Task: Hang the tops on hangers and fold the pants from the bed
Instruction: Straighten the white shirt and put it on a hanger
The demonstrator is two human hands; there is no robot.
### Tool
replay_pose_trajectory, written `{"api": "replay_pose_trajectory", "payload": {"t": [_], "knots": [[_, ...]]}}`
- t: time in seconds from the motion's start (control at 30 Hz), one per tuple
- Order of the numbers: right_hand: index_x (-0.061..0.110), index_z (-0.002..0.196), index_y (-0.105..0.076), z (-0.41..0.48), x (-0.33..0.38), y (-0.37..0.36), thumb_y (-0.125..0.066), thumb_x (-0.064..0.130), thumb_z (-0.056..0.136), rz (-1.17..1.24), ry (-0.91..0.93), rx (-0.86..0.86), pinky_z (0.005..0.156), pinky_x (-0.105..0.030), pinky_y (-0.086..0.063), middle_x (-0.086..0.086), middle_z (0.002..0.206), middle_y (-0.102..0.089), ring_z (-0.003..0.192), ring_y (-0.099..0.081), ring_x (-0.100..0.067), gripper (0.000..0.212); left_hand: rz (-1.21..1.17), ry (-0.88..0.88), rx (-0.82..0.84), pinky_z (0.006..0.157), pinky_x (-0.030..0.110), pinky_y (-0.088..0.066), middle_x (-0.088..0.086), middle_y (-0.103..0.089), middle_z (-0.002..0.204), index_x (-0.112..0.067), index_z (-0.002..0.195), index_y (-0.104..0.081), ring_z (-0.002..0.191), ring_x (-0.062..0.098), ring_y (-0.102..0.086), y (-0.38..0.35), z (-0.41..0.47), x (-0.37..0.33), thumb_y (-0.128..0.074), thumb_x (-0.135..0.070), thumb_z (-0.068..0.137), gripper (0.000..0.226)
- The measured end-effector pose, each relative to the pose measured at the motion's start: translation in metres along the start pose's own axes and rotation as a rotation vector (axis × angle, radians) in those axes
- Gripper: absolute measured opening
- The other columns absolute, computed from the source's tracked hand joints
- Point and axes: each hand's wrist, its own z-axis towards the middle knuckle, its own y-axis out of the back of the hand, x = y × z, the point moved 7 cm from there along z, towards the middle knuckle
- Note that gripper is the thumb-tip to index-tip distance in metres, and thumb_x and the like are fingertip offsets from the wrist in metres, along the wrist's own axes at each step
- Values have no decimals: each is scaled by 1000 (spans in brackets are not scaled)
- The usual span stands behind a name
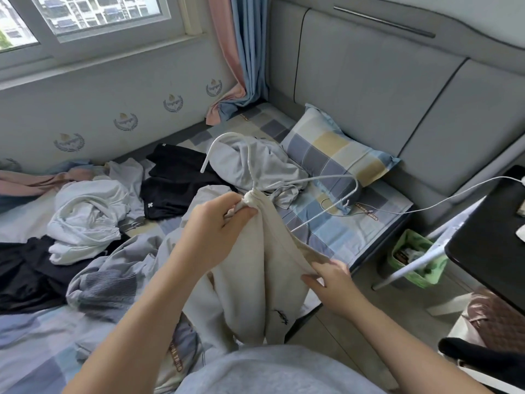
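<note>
I hold a cream top [250, 280] up over the bed's edge. My left hand [216, 223] grips its bunched collar right at the neck of a white hanger [298, 182], whose hook curves up to the left. The hanger's left arm is hidden inside the top; its right arm sticks out bare. My right hand [329, 280] pinches the top's shoulder edge lower right. On the bed lie a light grey garment [255, 163], a black garment [176, 180], a crumpled white garment [85, 214] and another black one [22, 274].
A checked pillow [335, 149] leans on the grey padded headboard [369, 81]. A white cable [426, 206] runs across the mattress to a black table [491, 231] at right. A green bin [414, 260] stands on the floor beside the bed. Bedding [108, 280] lies rumpled.
</note>
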Motion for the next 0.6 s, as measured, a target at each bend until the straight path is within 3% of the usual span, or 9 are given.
{"api": "replay_pose_trajectory", "payload": {"t": [0.1,0.23,0.33,0.43,0.5,0.6], "knots": [[33,86,-58,4,-18,26,-48,52,100,-180,10,-63,117,-41,-1,21,98,-58,120,-49,-5,26,45,-2,143,48,19,-28,-10,-37,54,-17,70,-53,51,9,-33,2,-3,12,-67,-30,94,31],[30,111,-66,7,-38,64,-47,55,99,-282,-13,-138,116,-39,5,23,130,-57,141,-33,-4,34,107,7,348,47,19,-30,-10,-40,53,-25,66,-48,49,6,-36,4,-10,29,-64,-39,95,36],[25,111,-66,4,-30,89,-50,38,103,-141,7,-174,112,-39,-19,14,128,-62,133,-47,-15,22,213,24,440,61,35,-44,5,-52,64,-15,76,-55,59,19,-48,-1,-14,38,-56,-49,95,39],[19,108,-65,-4,7,109,-51,16,104,108,116,-209,95,-34,-43,3,120,-66,114,-59,-17,15,280,34,475,66,45,-45,8,-56,69,-12,73,-51,65,25,-53,-12,-14,37,-52,-51,96,45],[13,107,-65,-10,42,121,-50,11,104,196,214,-241,97,-28,-45,3,122,-65,114,-58,-8,15,268,23,489,65,42,-45,5,-55,65,-13,70,-48,63,22,-53,-23,-14,31,-54,-49,97,45],[7,103,-63,-21,100,124,-51,9,103,244,380,-216,98,-17,-42,2,127,-64,119,-57,-5,12,220,-25,459,54,24,-36,-6,-47,55,-20,65,-42,53,10,-44,-38,-12,14,-57,-48,96,44]]}}
